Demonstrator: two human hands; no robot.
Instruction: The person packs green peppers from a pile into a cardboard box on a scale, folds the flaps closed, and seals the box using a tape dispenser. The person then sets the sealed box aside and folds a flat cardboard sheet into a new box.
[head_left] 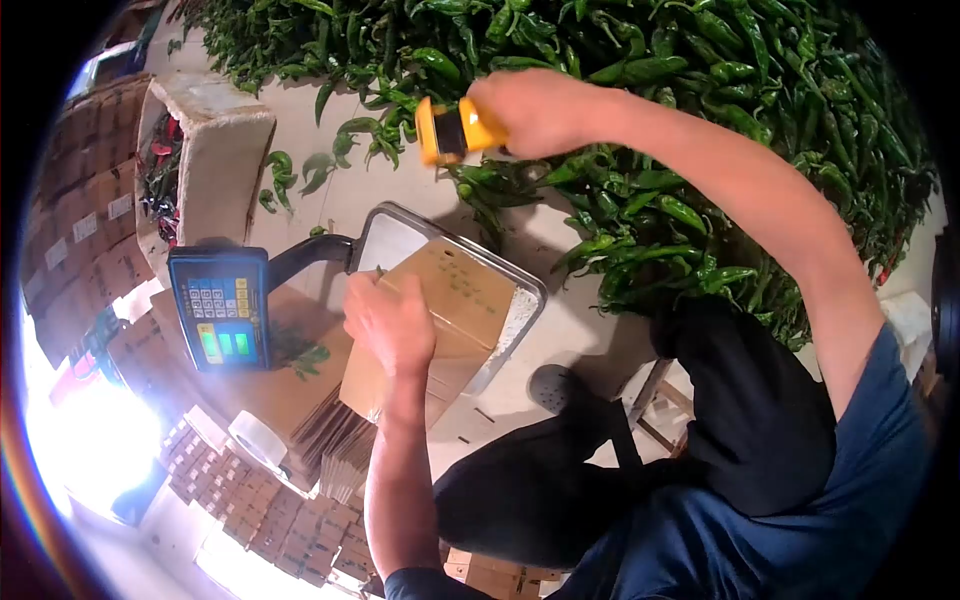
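A closed cardboard box rests on the metal platform of a weighing scale. My left hand grips the near left side of the box, with thumb and fingers bent over its edge. Above the far side of the scale, my right hand is wrapped round a yellow and black tape dispenser, held apart from the box. The scale's display, with a keypad and a lit green screen, stands to the left on a dark arm.
Green chilli peppers lie in a large heap at the back and right. A white foam box holds dark and red peppers. Flattened cardboard, a white roll and stacked boxes are at the left. A bright light glares.
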